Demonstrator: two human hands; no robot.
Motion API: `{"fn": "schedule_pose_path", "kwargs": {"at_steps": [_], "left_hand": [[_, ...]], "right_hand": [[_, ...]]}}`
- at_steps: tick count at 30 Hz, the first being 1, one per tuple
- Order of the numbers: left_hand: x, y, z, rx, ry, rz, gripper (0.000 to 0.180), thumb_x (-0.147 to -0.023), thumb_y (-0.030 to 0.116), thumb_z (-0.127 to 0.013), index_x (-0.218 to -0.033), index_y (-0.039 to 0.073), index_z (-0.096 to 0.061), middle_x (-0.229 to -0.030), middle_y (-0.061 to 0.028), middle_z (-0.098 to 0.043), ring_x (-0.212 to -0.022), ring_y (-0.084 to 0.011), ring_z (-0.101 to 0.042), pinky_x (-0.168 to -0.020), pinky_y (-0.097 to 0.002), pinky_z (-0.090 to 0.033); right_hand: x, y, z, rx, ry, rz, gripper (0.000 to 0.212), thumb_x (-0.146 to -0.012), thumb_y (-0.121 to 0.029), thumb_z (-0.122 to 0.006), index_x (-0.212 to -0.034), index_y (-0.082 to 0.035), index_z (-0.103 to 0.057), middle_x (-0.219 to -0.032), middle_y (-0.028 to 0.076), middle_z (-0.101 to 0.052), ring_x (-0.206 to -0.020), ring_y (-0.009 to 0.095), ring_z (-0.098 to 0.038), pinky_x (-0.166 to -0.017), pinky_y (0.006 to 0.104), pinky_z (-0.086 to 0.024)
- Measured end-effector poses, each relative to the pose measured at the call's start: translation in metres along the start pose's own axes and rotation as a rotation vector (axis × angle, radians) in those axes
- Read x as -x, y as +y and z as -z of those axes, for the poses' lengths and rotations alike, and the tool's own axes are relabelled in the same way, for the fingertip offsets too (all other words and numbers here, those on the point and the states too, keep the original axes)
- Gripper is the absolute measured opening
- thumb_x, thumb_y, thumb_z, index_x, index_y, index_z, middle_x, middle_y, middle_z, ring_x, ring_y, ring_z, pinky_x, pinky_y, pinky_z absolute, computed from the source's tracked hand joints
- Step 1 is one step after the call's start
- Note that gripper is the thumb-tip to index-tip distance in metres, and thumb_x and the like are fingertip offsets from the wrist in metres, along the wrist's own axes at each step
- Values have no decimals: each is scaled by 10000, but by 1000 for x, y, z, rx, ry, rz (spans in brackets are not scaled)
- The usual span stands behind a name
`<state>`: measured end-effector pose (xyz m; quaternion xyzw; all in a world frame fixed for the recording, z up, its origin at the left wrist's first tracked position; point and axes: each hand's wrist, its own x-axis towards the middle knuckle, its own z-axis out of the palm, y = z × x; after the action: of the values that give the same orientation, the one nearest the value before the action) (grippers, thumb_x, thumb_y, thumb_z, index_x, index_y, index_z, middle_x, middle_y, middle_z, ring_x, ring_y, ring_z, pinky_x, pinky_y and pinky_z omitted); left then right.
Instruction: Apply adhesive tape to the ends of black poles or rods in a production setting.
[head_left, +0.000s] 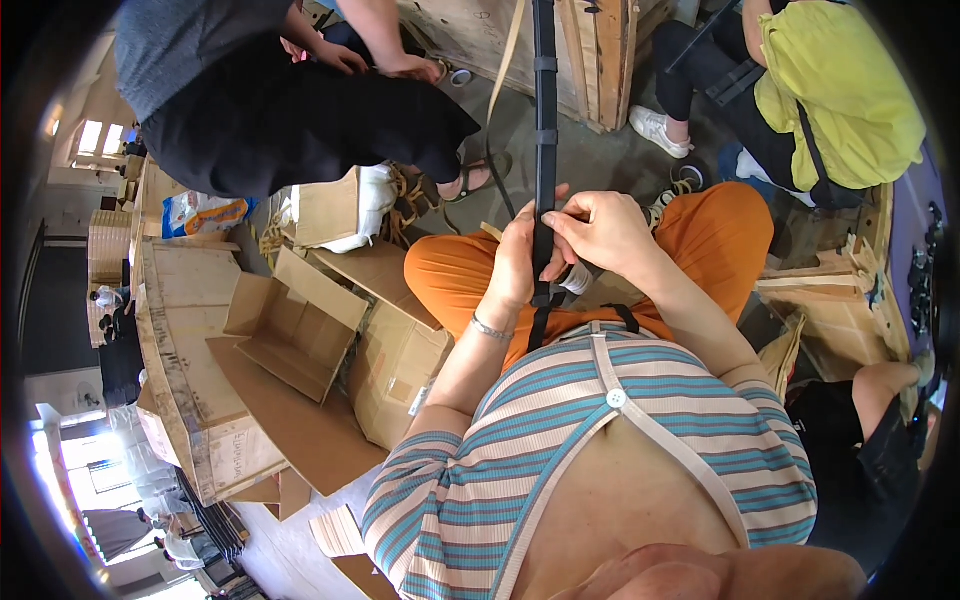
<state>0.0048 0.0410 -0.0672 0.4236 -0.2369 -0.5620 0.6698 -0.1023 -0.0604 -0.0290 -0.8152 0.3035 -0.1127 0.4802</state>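
A long black strap point(545, 110) with darker bands across it runs from the top of the view down to my lap. My left hand point(515, 255), with a bracelet at the wrist, is closed round it from the left, its fingers partly behind the strap. From the right, my right hand point(604, 232) is closed with its thumb and forefinger pinching the strap's edge just above my lap. Both hands touch the strap close together, between my knees in orange trousers point(455, 275). Whatever is behind the strap at my fingertips is hidden.
Open cardboard boxes point(300, 340) lie at my left beside a wooden crate point(215, 440). A co-worker in black trousers point(320, 130) is bent over at the far left; another in a yellow top point(835, 95) sits far right. A wooden crate point(480, 40) stands ahead.
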Motion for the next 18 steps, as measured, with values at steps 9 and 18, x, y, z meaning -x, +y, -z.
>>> {"fn": "schedule_pose_path", "kwargs": {"at_steps": [9,18], "left_hand": [[2,9,4,35,-66,-15,553,-912,374,-203,-1331,25,-295,-629,-162,-569,-355,-104,-383,-334,-219,-313],[13,20,-5,-77,-52,-18,314,-897,173,-356,-1148,-8,-406,-651,-120,-565,-387,-94,-395,-372,-213,-344]], "right_hand": [[-22,36,1,-435,50,106,484,-828,-351,-624,-1067,60,-531,-906,159,-637,-881,199,-628,-735,295,-485],[-48,16,7,-734,-78,203,162,-851,-144,-613,-830,17,-599,-723,-11,-567,-661,47,-506,-572,196,-417]]}}
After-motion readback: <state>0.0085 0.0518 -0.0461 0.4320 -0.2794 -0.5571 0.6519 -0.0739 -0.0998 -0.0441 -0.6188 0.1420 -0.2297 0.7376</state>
